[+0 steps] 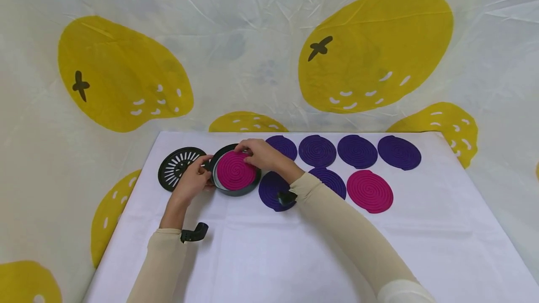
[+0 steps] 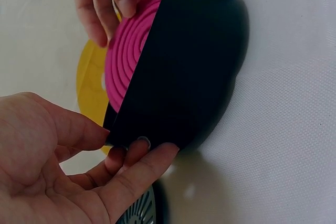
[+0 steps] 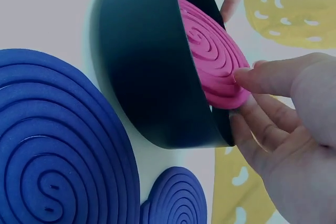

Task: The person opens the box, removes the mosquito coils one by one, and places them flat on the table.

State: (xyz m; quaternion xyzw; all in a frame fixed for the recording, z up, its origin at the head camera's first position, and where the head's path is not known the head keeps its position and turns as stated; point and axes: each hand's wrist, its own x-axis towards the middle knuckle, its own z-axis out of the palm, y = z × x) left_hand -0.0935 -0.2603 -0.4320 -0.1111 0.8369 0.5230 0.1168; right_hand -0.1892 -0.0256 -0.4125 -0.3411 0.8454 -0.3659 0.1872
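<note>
My right hand [image 1: 264,155] pinches a pink mosquito coil [image 1: 236,172] by its far right edge, thumb on the upper face and fingers beneath. The coil tilts partly inside a round black coil holder [image 3: 142,61], its upper edge standing out past the rim. At the holder's left side my left hand [image 1: 193,180] grips the wall, thumb by the rim and fingers against the outside. The holder's floor is mostly hidden under the coil. Just left of that hand lies a black slotted lid [image 1: 173,166], partly covered by the fingers.
Several purple coils lie in two rows, among them a far-right one [image 1: 399,153] and one under the right wrist [image 1: 273,191]. Another pink coil [image 1: 370,191] ends the front row. A white cloth covers the table [image 1: 269,256], and a lemon-print curtain [image 1: 252,50] hangs behind it.
</note>
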